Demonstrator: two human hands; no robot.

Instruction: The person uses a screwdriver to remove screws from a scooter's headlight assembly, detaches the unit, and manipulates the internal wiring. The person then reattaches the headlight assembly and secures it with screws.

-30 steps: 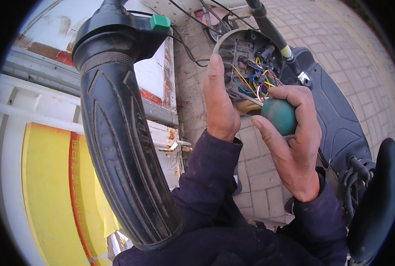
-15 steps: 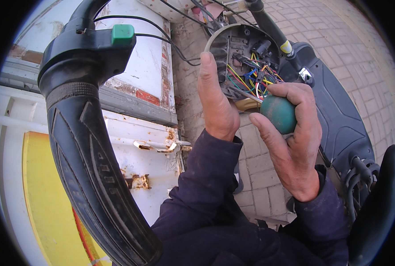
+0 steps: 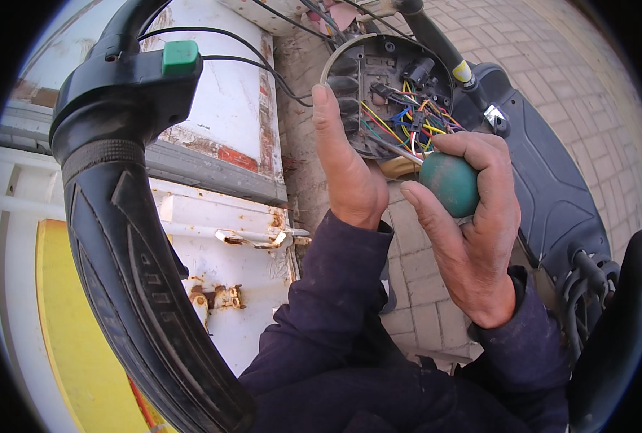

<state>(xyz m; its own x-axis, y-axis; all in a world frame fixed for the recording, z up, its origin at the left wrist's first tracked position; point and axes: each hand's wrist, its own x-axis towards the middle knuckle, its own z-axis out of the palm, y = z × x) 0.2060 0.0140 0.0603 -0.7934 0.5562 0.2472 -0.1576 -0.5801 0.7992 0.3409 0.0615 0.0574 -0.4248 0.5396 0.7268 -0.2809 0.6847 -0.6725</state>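
My right hand (image 3: 480, 224) is closed around the rounded green handle of a screwdriver (image 3: 447, 186). Its thin metal shaft points up and left into a round, shallow black housing (image 3: 350, 68) full of coloured wires (image 3: 415, 119). The screwdriver's tip is hard to make out against the dark inside. My left hand (image 3: 350, 166) is held against the near left side of the housing, its visible finger stretched straight along the rim. The thumb and other fingers of that hand are mostly hidden.
At left, a black handlebar grip (image 3: 130, 231) with a green switch (image 3: 180, 58) rises close to me. Behind it stand rusty white metal panels (image 3: 220, 267) and a yellow panel (image 3: 83, 317). A dark scooter body (image 3: 544, 159) lies right of the housing, over brick paving (image 3: 573, 79).
The handlebar grip and housing have shifted slightly left in view. Both hands keep nearly the same pose, and the screwdriver stays in my right hand.
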